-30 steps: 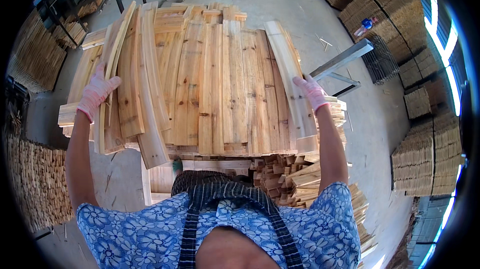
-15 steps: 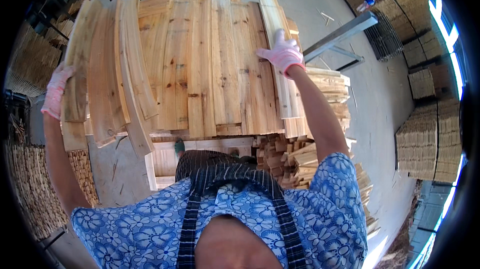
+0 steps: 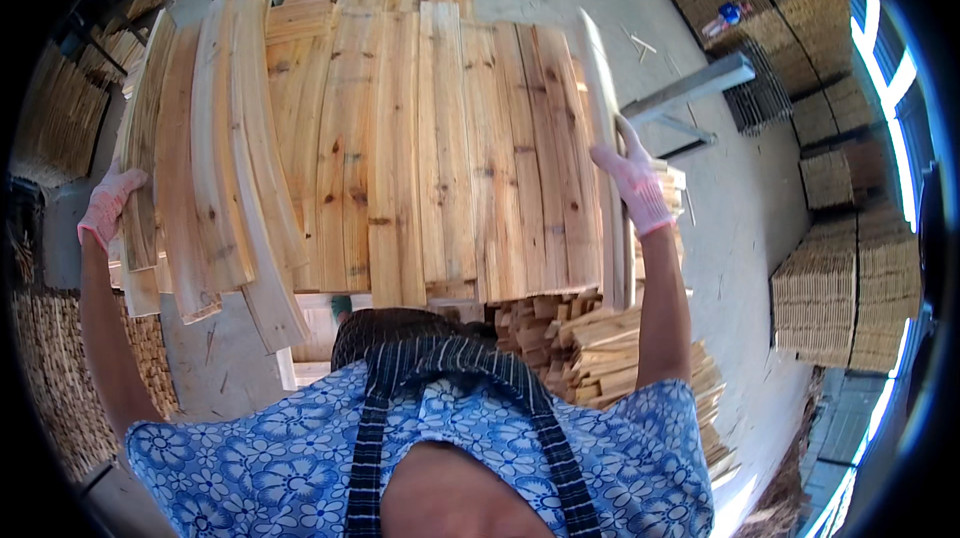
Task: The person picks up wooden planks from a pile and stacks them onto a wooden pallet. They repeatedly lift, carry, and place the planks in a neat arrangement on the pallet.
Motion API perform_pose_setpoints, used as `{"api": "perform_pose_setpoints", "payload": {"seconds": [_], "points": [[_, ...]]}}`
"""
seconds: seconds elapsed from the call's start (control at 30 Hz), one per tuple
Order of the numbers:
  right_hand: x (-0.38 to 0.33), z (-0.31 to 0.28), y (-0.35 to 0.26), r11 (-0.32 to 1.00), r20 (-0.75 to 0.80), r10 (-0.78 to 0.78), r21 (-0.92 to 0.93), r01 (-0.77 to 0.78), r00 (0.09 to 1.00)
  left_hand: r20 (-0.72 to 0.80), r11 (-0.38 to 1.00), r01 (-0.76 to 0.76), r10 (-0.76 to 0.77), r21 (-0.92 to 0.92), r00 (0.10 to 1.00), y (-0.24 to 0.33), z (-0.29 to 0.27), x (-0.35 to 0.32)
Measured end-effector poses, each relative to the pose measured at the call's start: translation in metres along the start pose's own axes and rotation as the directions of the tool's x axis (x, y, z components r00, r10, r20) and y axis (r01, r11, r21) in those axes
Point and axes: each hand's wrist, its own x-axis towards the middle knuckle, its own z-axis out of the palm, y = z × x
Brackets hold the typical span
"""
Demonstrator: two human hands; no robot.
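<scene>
A row of long wooden boards (image 3: 400, 158) lies side by side in front of me, with knots showing in several. At the right end, my right hand (image 3: 636, 176), in a pinkish-white glove, grips a pale wooden board (image 3: 612, 208) that is tipped up on its edge. My left hand (image 3: 110, 206), gloved alike, is closed round the outer edge of the leftmost wooden board (image 3: 146, 168), its fingers partly hidden. Between that board and the flat row, several loose boards (image 3: 222, 158) overlap at a slant, their near ends uneven.
Short wood pieces (image 3: 580, 338) are piled below the boards on the right. A grey metal beam (image 3: 690, 86) juts out past my right hand. Stacked wood bundles (image 3: 815, 298) stand along the right side, and more stacked wood (image 3: 90, 368) is at the lower left.
My right hand has moved right and tilted the pale board from lying flat up onto its edge, uncovering the boards beside it. My left hand has shifted slightly, and the leftmost board is tilted more.
</scene>
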Motion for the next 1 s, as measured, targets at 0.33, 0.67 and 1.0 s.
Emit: {"api": "perform_pose_setpoints", "payload": {"seconds": [0.33,0.67,1.0], "points": [[0.011,0.027,0.047,0.958,-0.008,-0.115,-0.266,0.108,0.993,0.072,0.839,-0.403,0.406,0.365,0.911,0.001,-0.044,-0.057],[-0.005,0.073,-0.134,0.824,0.189,-0.424,-0.325,0.464,0.886,-0.077,0.778,-0.06,0.138,0.625,0.987,0.059,-0.031,-0.049],[-0.043,0.275,-0.379,0.758,0.242,-0.406,-0.449,0.472,0.881,-0.261,0.789,0.041,0.154,0.613,0.953,0.105,0.065,-0.059]]}}
